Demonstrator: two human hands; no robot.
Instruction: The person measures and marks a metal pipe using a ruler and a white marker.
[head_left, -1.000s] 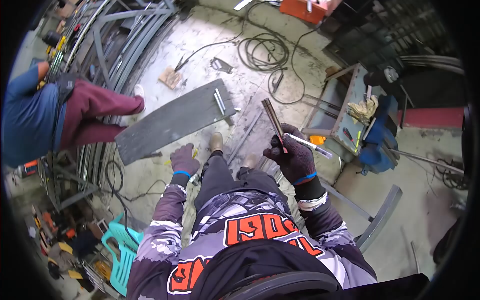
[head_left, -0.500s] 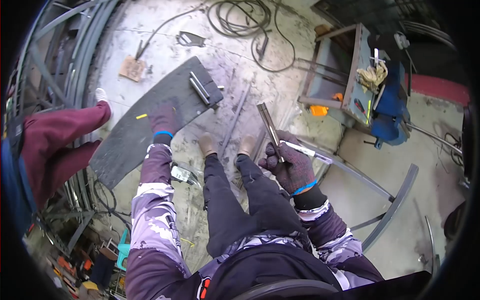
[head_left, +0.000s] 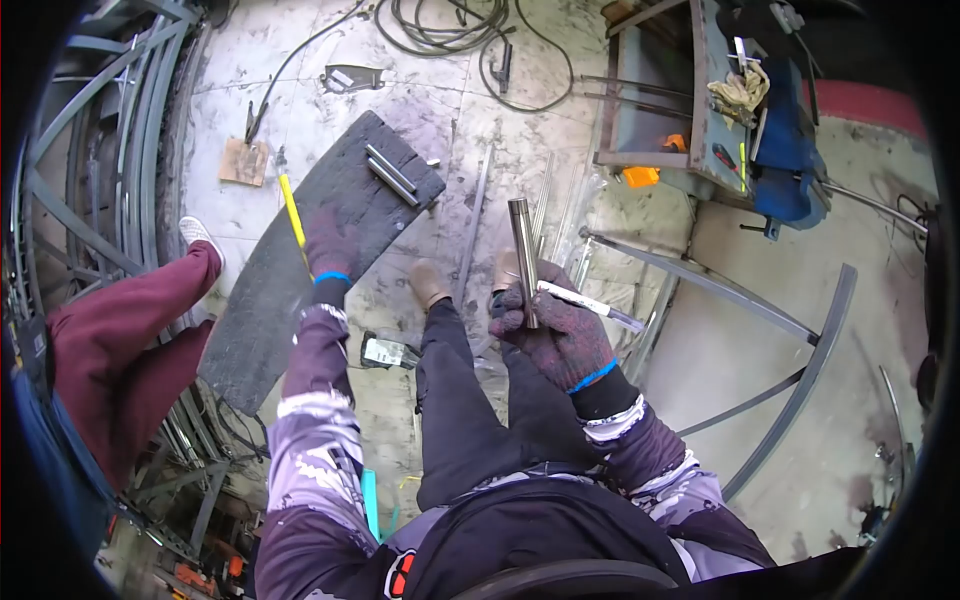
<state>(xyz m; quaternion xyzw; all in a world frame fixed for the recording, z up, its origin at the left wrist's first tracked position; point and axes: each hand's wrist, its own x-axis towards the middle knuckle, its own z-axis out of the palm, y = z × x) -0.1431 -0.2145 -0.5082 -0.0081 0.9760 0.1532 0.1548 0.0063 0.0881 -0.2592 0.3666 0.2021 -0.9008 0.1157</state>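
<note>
My right hand, in a dark knitted glove with a blue cuff, is closed round a short shiny metal tube. The tube stands nearly upright, its open end away from me. A white marker pen is tucked in the same hand and points right. My left hand, gloved alike, is over the dark board. A narrow yellow strip, seemingly the blade of a tape measure, sticks out beside it; the fingers blur into the board. Short metal tubes lie side by side on the board's far end.
A person in maroon trousers stands at the left beside a steel frame rack. A blue vise sits on a metal stand at the right. A curved steel frame lies below it. Coiled cable lies on the far floor.
The metal tube in my right hand has moved slightly left and stands more upright. Much more of the yellow strip shows by my left hand. The view has shifted a little.
</note>
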